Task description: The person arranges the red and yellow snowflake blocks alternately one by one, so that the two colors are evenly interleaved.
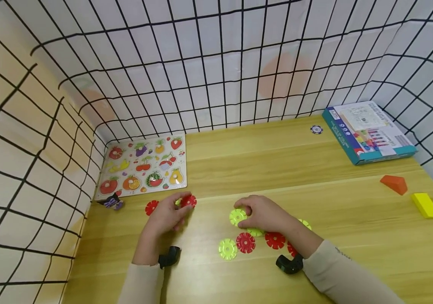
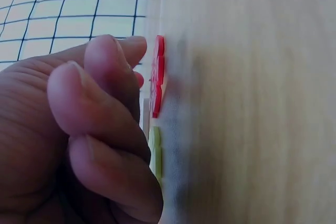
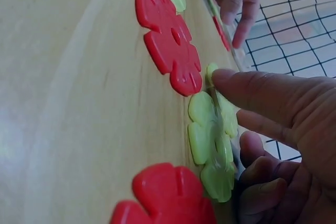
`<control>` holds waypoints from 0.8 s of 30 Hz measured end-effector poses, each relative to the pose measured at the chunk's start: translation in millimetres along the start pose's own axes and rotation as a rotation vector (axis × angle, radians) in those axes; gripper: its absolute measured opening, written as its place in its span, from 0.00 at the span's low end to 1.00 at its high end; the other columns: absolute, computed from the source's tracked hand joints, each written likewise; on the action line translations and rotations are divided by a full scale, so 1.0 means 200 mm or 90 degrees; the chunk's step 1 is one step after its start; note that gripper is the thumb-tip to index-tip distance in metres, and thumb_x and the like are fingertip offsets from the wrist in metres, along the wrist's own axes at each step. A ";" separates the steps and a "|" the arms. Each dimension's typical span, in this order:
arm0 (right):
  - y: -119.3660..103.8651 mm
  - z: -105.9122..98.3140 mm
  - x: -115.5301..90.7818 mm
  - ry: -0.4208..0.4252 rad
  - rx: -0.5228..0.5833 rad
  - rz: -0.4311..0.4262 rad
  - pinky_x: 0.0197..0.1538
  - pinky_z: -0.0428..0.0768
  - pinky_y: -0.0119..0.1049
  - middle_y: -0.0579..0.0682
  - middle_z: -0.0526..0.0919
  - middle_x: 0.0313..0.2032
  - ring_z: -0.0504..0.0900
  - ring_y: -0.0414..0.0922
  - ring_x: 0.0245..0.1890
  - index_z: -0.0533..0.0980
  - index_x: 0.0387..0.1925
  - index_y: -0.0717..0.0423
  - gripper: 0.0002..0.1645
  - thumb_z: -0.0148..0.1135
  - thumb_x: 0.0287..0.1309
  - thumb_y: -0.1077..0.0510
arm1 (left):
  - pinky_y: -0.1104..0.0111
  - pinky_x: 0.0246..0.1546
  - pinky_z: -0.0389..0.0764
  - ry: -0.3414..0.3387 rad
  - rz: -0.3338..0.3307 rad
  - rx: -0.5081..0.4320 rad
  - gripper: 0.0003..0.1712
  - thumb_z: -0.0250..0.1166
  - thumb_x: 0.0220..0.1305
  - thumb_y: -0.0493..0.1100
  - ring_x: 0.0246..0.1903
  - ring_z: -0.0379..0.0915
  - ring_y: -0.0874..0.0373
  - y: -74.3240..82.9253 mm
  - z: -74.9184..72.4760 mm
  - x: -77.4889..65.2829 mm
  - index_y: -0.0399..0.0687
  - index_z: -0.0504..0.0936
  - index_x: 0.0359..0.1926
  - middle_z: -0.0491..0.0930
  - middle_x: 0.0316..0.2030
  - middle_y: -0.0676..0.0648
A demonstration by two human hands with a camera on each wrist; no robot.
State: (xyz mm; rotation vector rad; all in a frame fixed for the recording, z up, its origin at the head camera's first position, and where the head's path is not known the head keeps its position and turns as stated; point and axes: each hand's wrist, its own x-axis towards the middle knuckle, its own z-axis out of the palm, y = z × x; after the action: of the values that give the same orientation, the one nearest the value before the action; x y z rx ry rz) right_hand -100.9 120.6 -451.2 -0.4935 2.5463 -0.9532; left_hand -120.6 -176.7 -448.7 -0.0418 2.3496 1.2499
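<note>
At the left of the table, my left hand (image 1: 166, 214) has its thumb and forefinger at opposite edges of a red notched building disc (image 1: 189, 201). Another red disc (image 1: 152, 207) lies just left of that hand, and a green disc peeks out behind the fingers. My right hand (image 1: 265, 214) pinches a yellow-green notched disc (image 1: 238, 217); its thumb (image 3: 228, 80) overlaps the rim. Below it lie a second yellow-green disc (image 3: 202, 140), red discs (image 1: 245, 242) (image 1: 275, 240) and a yellow-green one (image 1: 227, 249). The right forearm partly hides further discs.
A fruit puzzle board (image 1: 144, 166) lies at the back left, with a small purple-black figure (image 1: 112, 202) by its corner. At right are a blue box (image 1: 368, 131), a poker chip (image 1: 317, 129), an orange block (image 1: 394, 184) and a yellow block (image 1: 426, 205). Black wire mesh (image 1: 241, 63) borders the table.
</note>
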 end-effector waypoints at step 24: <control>0.01 0.03 -0.04 0.050 0.004 -0.019 0.26 0.71 0.33 0.41 0.72 0.25 0.69 0.39 0.22 0.72 0.39 0.38 0.19 0.71 0.46 0.50 | 0.68 0.12 0.73 0.021 -0.002 0.014 0.26 0.63 0.60 0.51 0.11 0.69 0.56 -0.03 0.03 0.00 0.68 0.70 0.60 0.76 0.17 0.44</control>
State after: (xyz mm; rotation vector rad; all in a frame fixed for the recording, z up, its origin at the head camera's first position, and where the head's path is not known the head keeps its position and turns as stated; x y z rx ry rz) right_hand -90.5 122.0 -454.3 -0.5020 2.6123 -1.0093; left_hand -117.4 -175.8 -455.5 -0.0600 2.3904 1.2302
